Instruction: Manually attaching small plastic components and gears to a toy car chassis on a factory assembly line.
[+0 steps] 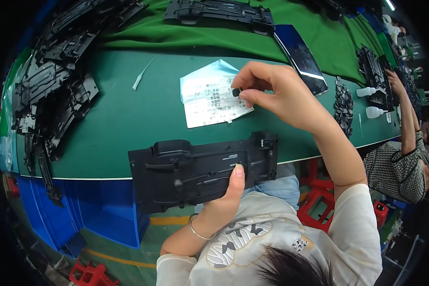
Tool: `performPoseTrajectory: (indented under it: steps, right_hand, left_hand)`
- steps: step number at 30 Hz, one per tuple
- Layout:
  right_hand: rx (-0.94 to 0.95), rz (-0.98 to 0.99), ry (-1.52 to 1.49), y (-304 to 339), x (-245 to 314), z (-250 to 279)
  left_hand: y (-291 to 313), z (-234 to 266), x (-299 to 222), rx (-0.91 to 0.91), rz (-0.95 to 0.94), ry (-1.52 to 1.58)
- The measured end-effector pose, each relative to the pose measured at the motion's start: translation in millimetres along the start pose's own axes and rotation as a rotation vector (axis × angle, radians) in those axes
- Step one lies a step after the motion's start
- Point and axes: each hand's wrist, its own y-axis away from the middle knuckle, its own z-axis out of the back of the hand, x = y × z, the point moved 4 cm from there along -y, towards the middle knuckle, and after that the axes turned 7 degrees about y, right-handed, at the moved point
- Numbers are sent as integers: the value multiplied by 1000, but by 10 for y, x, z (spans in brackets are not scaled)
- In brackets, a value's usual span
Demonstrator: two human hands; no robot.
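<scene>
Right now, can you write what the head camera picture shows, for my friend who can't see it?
A person's left hand holds a black panel at the edge of a green table, while the right hand pinches a small black piece over some paper. More black parts are piled at left, and another person's hand is at right.

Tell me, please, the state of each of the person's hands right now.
Left hand: closed, holding the black plastic panel.
Right hand: closed, pinching a small black piece.
</scene>
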Motion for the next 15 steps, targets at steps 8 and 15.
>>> performPoseTrajectory:
  steps: [8,15]
  right_hand:
    - [-36,70,254,-77,2,-41]
    - [-35,54,286,-75,5,-43]
  left_hand:
    - [-18,22,-11,68,-65,-12]
    - [-21,3,-23,79,13,56]
